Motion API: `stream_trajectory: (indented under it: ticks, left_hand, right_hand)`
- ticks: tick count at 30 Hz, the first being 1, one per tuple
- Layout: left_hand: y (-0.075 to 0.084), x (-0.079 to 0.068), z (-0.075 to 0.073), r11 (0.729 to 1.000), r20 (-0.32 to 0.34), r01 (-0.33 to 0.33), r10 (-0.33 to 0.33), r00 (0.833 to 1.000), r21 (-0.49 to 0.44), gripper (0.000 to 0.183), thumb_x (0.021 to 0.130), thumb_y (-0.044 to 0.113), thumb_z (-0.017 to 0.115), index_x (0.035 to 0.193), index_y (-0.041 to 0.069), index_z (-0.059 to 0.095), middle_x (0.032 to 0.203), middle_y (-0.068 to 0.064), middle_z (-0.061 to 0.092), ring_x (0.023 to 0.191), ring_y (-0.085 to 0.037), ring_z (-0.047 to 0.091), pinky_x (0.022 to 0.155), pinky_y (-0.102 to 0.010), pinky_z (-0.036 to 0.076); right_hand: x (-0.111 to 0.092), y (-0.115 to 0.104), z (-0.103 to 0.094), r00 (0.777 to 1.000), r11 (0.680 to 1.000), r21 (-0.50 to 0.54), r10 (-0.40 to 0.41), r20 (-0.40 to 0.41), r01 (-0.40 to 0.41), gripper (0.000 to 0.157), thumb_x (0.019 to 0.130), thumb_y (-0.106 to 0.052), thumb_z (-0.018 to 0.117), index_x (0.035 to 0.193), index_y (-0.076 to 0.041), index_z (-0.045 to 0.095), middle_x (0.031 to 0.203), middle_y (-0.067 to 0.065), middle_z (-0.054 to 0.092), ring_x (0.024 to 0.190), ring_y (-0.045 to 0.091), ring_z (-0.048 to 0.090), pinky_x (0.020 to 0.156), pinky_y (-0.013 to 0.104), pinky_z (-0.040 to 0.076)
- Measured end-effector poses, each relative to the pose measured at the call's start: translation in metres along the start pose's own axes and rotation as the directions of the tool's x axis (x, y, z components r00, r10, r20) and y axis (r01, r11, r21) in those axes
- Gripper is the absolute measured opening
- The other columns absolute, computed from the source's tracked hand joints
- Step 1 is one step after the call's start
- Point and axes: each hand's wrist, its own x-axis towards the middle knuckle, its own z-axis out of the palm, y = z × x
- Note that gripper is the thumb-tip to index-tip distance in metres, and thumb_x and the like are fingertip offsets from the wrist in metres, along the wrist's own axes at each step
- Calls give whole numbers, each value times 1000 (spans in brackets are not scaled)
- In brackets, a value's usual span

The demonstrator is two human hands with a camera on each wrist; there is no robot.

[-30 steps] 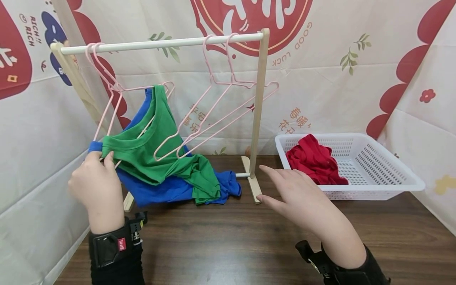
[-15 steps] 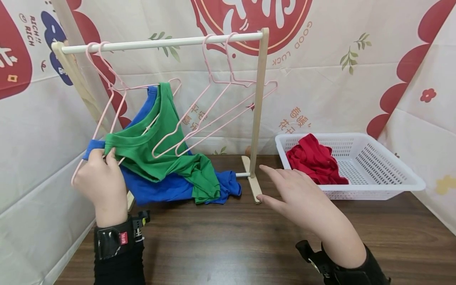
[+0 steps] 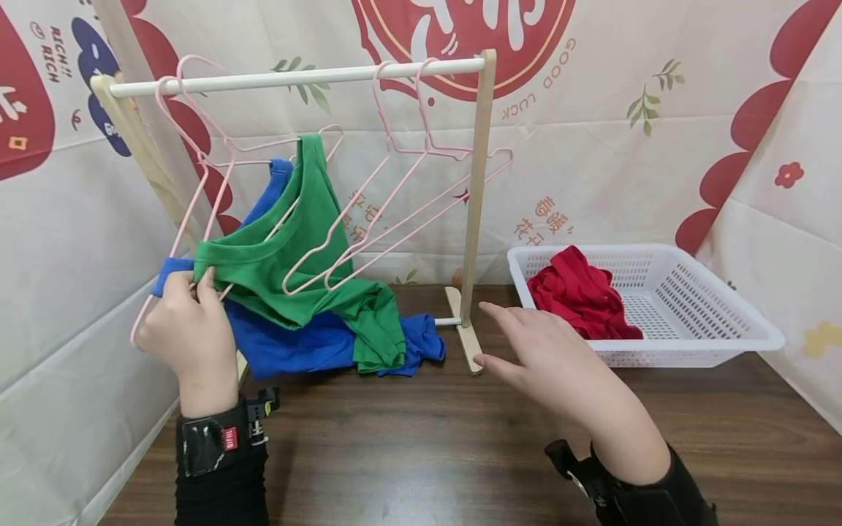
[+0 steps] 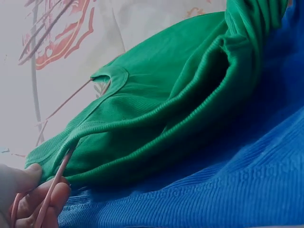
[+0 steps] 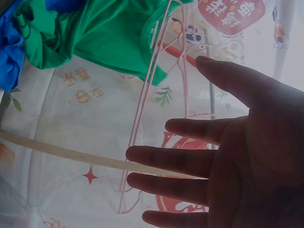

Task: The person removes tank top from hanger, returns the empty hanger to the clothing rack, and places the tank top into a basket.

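Note:
My left hand (image 3: 192,332) pinches the shoulder of a green tank top (image 3: 309,212) together with the pink hanger (image 3: 226,175) inside it. In the left wrist view, the thumb presses the green fabric (image 4: 156,95) and the fingers curl behind it by the pink wires. That hanger's hook stands above the white rail (image 3: 283,79). Behind it, a blue garment (image 3: 289,347) is on another pink hanger (image 3: 189,212), its lower part lying on the table. My right hand (image 3: 552,358) is held out with straight fingers, holding nothing, near the rack's right foot (image 3: 468,336).
Two bare pink hangers (image 3: 378,183) hang at the rail's right, overlapping the green top. A white basket (image 3: 710,340) with a crumpled red garment (image 3: 582,296) stands at the right. The rack's wooden post (image 3: 480,183) rises between rack and basket. Printed cloth walls (image 3: 612,190) enclose the brown table (image 3: 395,453).
My left hand has moved slightly right, and the green top's hanger has risen, its hook going from on the rail to above it. The right hand stays in place.

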Motion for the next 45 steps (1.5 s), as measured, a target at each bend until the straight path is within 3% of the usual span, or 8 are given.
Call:
stream_trajectory:
  ticks: [7, 13, 18, 30, 37, 45]
  left_hand:
    - [5, 2, -6, 998, 14, -36, 37, 999, -56, 43, 99, 32, 55, 99, -9, 67, 75, -25, 64, 63, -42, 55, 57, -35, 17]
    - [5, 4, -10, 993, 72, -66, 73, 995, -99, 41, 98, 30, 57, 100, -11, 66, 80, -25, 67, 65, -40, 59, 59, -35, 29]
    - [1, 5, -13, 992, 110, -66, 78, 991, -104, 38, 96, 29, 61, 100, -9, 66, 86, -24, 69, 70, -40, 60, 61, -33, 27]
    - [-6, 5, -16, 988, 191, -116, 134, 972, -101, 32, 94, 26, 66, 99, -6, 67, 81, -23, 68, 68, -40, 57, 62, -39, 30]
    - [-8, 6, -17, 990, 278, -99, 125, 953, -105, 30, 93, 24, 67, 99, -6, 69, 75, -23, 65, 68, -38, 58, 68, -41, 33]
    - [-11, 7, -15, 995, 406, -73, 93, 909, -64, 31, 94, 28, 66, 97, -3, 69, 63, -14, 56, 61, -30, 47, 56, -37, 33]
  right_hand:
    - [6, 7, 3, 1000, 1000, 10, 0, -5, 0, 67, 89, -42, 69, 143, -8, 46, 130, 14, 59, 117, 35, 56, 98, 54, 42]
    - [6, 10, 5, 1000, 1000, 18, 13, 3, -13, 67, 90, -43, 67, 143, -7, 45, 132, 15, 57, 118, 36, 55, 99, 54, 41]
    - [5, 12, 6, 1000, 1000, 16, 23, 12, -23, 67, 90, -42, 67, 143, -7, 45, 132, 15, 57, 119, 36, 55, 99, 54, 41]
    - [4, 15, 9, 1000, 999, 14, 31, 4, -31, 66, 91, -43, 66, 143, -7, 45, 133, 15, 57, 120, 35, 54, 100, 54, 40]
    - [6, 18, 9, 999, 999, 27, 37, 9, -38, 66, 91, -42, 66, 143, -7, 45, 132, 15, 57, 120, 35, 54, 99, 53, 41]
    - [7, 24, 9, 998, 998, 28, 59, 5, -59, 66, 90, -43, 66, 142, -8, 46, 130, 15, 59, 119, 36, 55, 99, 54, 40]
